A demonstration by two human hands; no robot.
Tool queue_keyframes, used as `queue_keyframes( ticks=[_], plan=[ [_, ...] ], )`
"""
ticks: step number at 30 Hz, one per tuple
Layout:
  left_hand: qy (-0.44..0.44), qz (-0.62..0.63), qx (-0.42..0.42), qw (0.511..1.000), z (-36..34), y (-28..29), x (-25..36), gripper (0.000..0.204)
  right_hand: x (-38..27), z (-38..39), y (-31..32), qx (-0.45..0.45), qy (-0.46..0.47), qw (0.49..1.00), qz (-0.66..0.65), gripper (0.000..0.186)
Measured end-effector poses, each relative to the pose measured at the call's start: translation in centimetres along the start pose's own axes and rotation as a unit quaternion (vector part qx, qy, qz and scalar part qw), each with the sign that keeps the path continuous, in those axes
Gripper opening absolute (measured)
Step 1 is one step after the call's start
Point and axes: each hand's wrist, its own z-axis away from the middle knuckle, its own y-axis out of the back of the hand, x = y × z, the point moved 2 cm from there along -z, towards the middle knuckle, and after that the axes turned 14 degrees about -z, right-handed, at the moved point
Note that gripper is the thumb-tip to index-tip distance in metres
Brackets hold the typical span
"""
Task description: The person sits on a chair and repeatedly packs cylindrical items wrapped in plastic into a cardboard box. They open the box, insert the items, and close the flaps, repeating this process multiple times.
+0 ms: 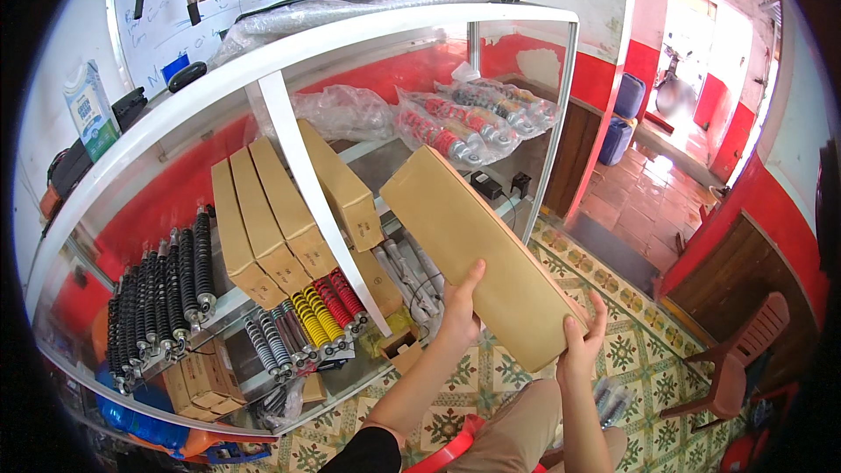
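Two hands are gripping one long tan cardboard box [477, 250] in the air in front of the glass display cabinet [491, 22]. Its long axis is running from the near lower right, up and away to the left, toward the shelf of similar boxes [263, 228]. The left hand [460, 311] is clasping its lower long edge, farther along; the right hand [583, 342] is cupping the near end, nearer the body.

Light: bright daylight from the doorway [710, 26], blown out white.
Focus: sharp centre.
Edges: fisheye bending, dark corner vignette.
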Motion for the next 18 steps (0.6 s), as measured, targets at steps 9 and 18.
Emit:
queue_keyframes(
  ticks=[9, 18],
  plan=[
    [0.020, 0.043, 0.067, 0.997, -2.2, 1.0, 2.1, 0.053, -1.2, -2.9, -6.1, -0.019, 0.020, 0.999, 0.045, 0.076],
    [-0.047, 0.142, 0.044, 0.988, -4.3, 2.2, 4.7, 0.049, -0.1, -0.7, -10.1, -0.233, 0.123, 0.964, 0.025, 0.095]
  ],
)
